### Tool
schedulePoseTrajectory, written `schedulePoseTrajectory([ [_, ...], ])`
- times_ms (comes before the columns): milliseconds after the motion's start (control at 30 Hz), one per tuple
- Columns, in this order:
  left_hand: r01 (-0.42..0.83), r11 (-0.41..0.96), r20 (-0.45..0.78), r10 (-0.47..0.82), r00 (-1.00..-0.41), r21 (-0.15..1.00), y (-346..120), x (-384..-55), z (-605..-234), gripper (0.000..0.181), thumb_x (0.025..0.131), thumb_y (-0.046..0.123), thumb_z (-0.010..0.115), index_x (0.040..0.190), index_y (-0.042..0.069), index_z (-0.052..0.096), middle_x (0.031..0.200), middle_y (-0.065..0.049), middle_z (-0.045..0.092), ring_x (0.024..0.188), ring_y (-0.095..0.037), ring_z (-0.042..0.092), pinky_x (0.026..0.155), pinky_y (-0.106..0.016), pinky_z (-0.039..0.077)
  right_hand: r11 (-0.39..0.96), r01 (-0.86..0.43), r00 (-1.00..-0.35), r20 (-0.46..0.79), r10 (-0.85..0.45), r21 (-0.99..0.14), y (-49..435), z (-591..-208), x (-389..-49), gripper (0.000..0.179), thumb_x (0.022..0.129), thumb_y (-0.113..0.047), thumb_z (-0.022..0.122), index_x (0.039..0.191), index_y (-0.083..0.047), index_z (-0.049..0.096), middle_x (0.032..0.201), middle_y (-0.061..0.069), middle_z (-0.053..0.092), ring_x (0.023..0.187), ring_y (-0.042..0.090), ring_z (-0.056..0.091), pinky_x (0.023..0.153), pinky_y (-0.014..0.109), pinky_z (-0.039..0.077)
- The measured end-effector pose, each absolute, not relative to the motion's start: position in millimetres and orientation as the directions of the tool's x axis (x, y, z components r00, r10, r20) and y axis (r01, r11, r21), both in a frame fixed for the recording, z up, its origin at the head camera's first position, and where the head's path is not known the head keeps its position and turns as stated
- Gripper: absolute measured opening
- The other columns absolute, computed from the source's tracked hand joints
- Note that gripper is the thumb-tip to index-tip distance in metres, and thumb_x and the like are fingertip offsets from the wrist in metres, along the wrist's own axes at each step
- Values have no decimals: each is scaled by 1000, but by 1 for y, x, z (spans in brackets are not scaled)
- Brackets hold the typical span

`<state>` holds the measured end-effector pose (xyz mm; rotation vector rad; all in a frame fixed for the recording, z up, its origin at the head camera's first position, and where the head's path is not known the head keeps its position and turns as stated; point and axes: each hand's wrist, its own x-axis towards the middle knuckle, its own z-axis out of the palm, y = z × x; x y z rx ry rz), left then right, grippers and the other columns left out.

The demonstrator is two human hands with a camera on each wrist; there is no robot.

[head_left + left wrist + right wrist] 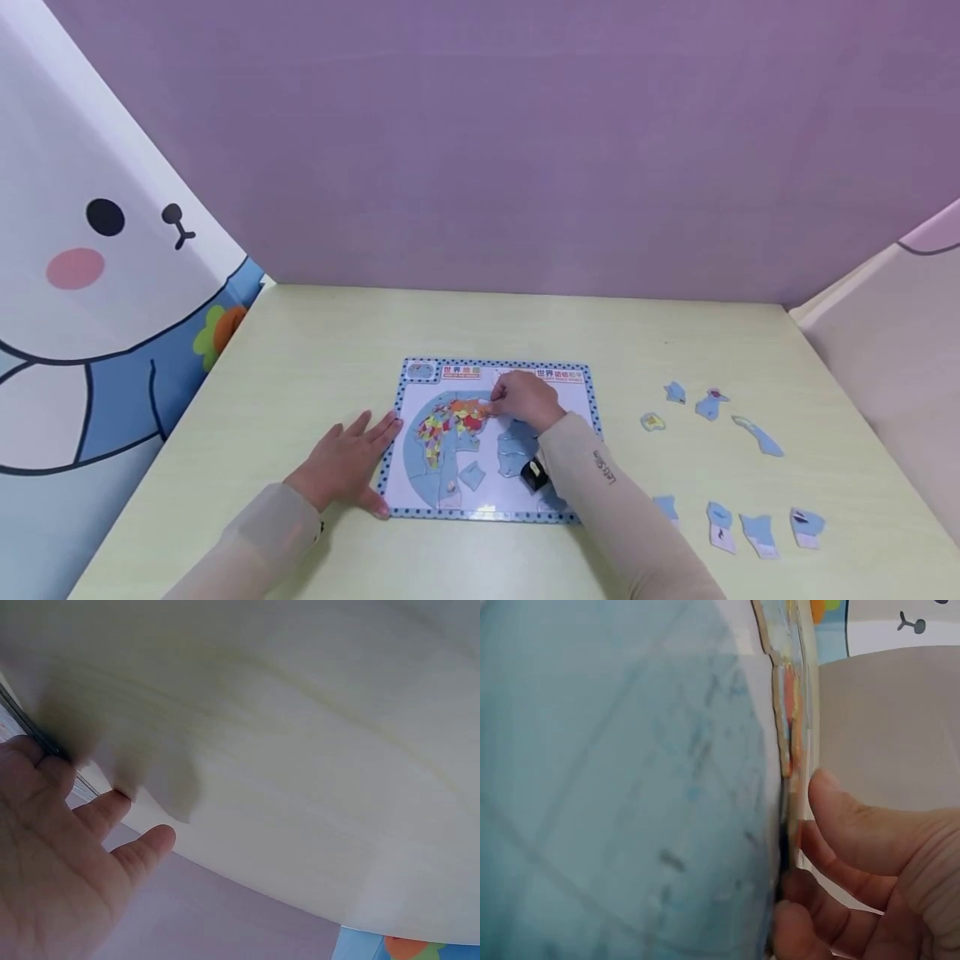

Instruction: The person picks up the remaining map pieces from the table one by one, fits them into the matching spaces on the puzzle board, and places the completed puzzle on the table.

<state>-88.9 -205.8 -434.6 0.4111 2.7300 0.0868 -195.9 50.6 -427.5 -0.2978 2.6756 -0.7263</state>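
A world-map jigsaw board (381, 492) with a blue dotted border lies flat in front of me. My left hand (345, 458) is spread at its left edge, fingertips on the rim; in the left wrist view the left hand (52, 855) has its fingers stretched out. Over the upper middle of the map, my right hand (525, 398) pinches a small orange puzzle piece (804, 834), mostly hidden by the fingers. Coloured land pieces (435, 425) fill the map's left half. A blue piece (472, 476) sits askew in the lower middle.
Right of the board, several loose pieces lie spread out, among them a long curved piece (759, 435) and a yellowish piece (652, 422). Nearer the front is a row of blue-and-white pieces (759, 533). A purple wall (525, 167) rises behind the table (330, 333).
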Motion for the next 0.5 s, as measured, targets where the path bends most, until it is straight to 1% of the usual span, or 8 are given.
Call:
schedulePoseTrajectory([
  [167, 270, 954, -350, 300, -887, 131, -207, -88, -436, 115, 59, 57, 83, 149, 7, 33, 156, -7, 28, 140, -44, 20, 104, -66, 25, 848, -113, -917, -274, -289, -518, 51, -428, -194, 13, 80, -21, 79, 87, -14, 70, 86, -1, 62, 75, 17, 54, 69, 33, 43],
  [400, 278, 950, -345, 311, -886, 142, -207, -87, -435, 115, 59, 57, 83, 149, 6, 33, 156, -9, 27, 140, -44, 19, 104, -67, 25, 850, -77, -926, -278, -254, -521, 51, -429, -194, 16, 80, -25, 79, 87, -14, 70, 85, 0, 62, 76, 18, 54, 70, 35, 43],
  [500, 280, 949, -344, 313, -885, 142, -208, -86, -435, 115, 59, 57, 83, 149, 6, 32, 156, -9, 27, 140, -44, 19, 104, -67, 25, 860, -75, -927, -284, -247, -504, 50, -428, -195, 15, 80, -24, 79, 85, -14, 70, 84, 0, 62, 75, 18, 54, 69, 35, 43],
])
